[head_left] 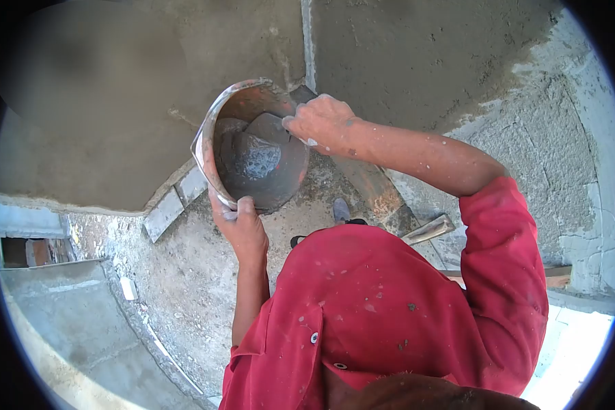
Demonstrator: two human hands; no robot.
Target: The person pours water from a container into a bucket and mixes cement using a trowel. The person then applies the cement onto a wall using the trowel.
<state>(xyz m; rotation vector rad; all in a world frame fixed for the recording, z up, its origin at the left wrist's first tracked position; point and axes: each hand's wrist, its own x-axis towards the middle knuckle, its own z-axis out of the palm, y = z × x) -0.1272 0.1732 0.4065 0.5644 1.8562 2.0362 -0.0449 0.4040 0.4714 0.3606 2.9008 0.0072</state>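
Note:
A mortar-smeared bucket (290, 167) is held in front of my body, its mouth facing up toward me. My left hand (242, 229) is closed on the near rim, thumb over the edge. At the far right side of the rim, my right hand (321, 123) is closed round the handle of a trowel, which the fingers hide. The trowel's grey blade (270, 128) reaches down inside the bucket. Wet grey mortar (260, 160) with a shiny patch lies at the bottom.
Smooth grey mortar surfaces (102, 123) spread beyond the bucket on both sides of a pale joint (308, 41). A rough unplastered area (519, 157) lies to the right. A flat bar-like piece (429, 230) rests near my right side. My shoe (341, 210) shows on the gritty floor.

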